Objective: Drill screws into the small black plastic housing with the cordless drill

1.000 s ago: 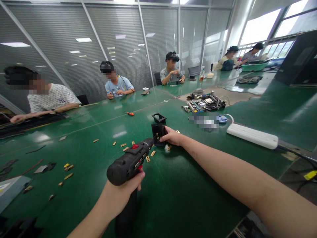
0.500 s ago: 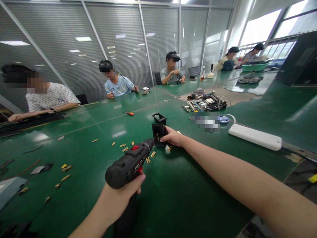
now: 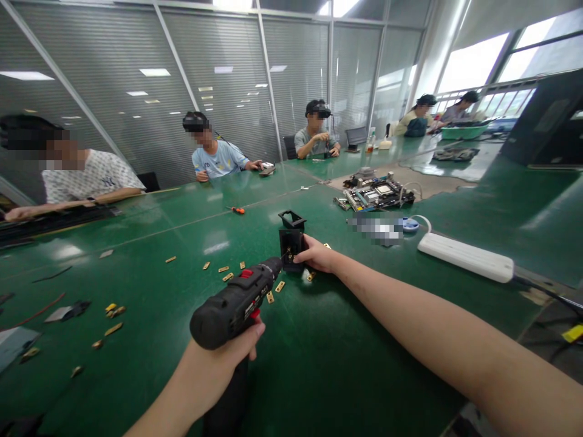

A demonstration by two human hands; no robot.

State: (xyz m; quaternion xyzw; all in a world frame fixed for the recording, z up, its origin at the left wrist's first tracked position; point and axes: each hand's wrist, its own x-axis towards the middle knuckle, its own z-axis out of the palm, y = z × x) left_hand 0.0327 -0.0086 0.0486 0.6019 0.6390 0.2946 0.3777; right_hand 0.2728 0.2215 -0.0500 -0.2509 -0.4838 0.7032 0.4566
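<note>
The left hand [image 3: 230,351] is curled around the handle of a black and red power drill [image 3: 230,306]. The drill points far and right, its front end close to a small black plastic box [image 3: 286,241] near the middle of the shiny green table [image 3: 328,346]. The right hand [image 3: 317,255] holds the box by its right side. I cannot tell if the drill touches it. An open black plastic frame [image 3: 298,224] sits just past the box. Small flat gold metal pieces [image 3: 228,277] lie around it.
</note>
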